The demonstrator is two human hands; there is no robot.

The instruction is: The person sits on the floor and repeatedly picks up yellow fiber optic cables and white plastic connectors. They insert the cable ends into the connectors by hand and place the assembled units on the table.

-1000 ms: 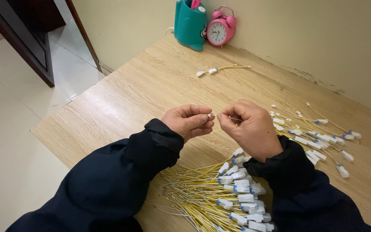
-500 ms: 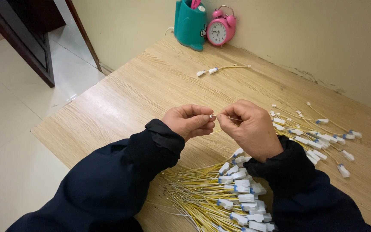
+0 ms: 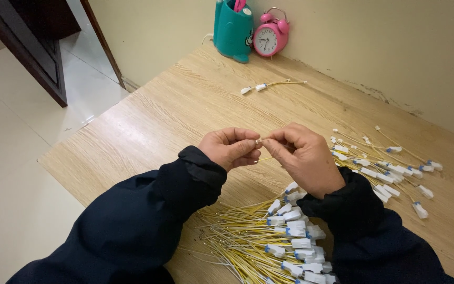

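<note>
Desk edge [image 3: 95, 137]: we note it left of both hands, bare wood alongside.
Left hand [image 3: 230, 148]: fingers pinch the yellow wire [image 3: 261, 158].
Right hand [image 3: 303, 158]: fingers closed on the same wire, above mid-desk.
Loose wires [image 3: 384, 168]: we see them crowding the right.

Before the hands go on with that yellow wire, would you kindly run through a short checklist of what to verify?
1. Both hands meet on the piece: ok. The left hand and right hand pinch a small wire end between them.
2. Wire end seated in a plug: cannot tell, the fingers hide it.
3. Supply within reach: ok. The bundle of yellow wires with white plugs lies just below the wrists.
4. Second pile kept apart: ok. The spread wires lie to the right, separate from the bundle.
5. Stray pair of wires near the pink alarm clock: ok, clear of the hands.
</note>
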